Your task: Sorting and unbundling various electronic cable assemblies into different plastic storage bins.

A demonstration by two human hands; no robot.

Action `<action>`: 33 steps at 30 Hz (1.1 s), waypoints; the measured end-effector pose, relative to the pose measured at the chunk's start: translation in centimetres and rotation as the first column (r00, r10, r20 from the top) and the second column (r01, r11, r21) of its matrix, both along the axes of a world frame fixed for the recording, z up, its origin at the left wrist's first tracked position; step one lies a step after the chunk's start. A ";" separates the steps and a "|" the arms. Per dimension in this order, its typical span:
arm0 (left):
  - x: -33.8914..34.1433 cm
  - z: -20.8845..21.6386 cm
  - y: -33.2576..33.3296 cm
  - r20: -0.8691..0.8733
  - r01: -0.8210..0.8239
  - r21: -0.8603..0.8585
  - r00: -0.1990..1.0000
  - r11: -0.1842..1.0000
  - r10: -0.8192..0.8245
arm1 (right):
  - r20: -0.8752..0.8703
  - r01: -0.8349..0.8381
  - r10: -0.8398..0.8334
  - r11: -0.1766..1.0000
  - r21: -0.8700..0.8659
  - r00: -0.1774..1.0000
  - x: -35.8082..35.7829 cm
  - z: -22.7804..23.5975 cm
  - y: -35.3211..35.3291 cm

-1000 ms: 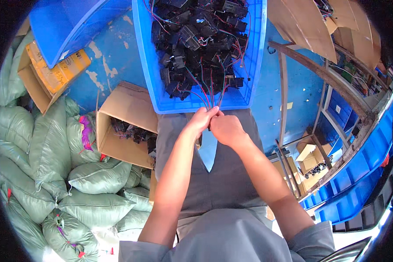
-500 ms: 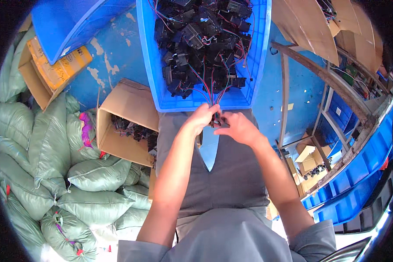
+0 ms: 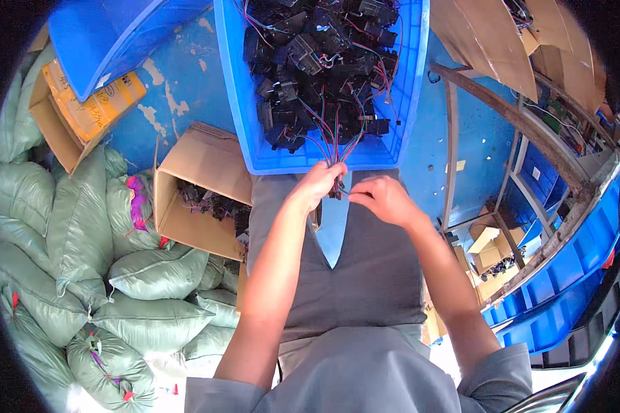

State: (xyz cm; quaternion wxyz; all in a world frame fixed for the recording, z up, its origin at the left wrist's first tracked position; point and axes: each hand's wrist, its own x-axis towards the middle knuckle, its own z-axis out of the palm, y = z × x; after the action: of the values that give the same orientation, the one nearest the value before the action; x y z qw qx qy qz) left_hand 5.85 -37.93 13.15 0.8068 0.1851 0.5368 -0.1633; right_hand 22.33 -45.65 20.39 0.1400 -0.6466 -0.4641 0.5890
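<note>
A bundle of thin red, black and blue wires [image 3: 336, 143] runs over the near rim of a blue plastic crate [image 3: 235, 103]. My left hand [image 3: 317, 183] is closed around the bundle just below that rim. Small dark wire ends [image 3: 339, 190] stick out beneath its fingers. Close by on the right, my right hand [image 3: 387, 199] has thumb and forefinger pinched together beside these ends; what lies in the pinch is too small to make out. Inside the crate, the wires lead to a heap of black plastic parts [image 3: 303, 55].
A tipped cardboard box [image 3: 200, 155] holding dark parts lies left of my legs. Stuffed green sacks [image 3: 76, 227] pile up at the left. To the right stand a rusty metal frame [image 3: 510, 113], cardboard boxes [image 3: 496, 248] and blue crates [image 3: 558, 310].
My right hand has drawn slightly away to the right from the wire ends, and its fingers have closed into a pinch. The left hand keeps its hold on the wires.
</note>
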 end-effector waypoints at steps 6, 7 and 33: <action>-0.1 0.6 0.3 0.017 -0.241 -0.171 0.969 0.955 0.247 | -0.031 0.090 -0.091 0.995 -0.033 0.995 -2.5 1.1 0.1; 0.2 0.8 0.2 -0.001 -0.320 -0.213 0.945 0.923 0.328 | -0.017 0.142 -0.144 0.987 -0.079 0.989 -3.3 1.2 -0.3; -0.2 0.2 -0.4 -0.178 0.524 0.293 0.852 0.800 -0.493 | 0.427 0.222 -0.124 0.956 -0.189 0.896 0.6 -2.2 -2.7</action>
State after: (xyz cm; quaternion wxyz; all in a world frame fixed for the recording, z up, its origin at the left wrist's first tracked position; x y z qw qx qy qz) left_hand 5.68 -38.35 13.31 0.6645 0.4470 0.5241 -0.2898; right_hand 22.94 -48.32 18.21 0.0145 -0.8067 -0.3510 0.4752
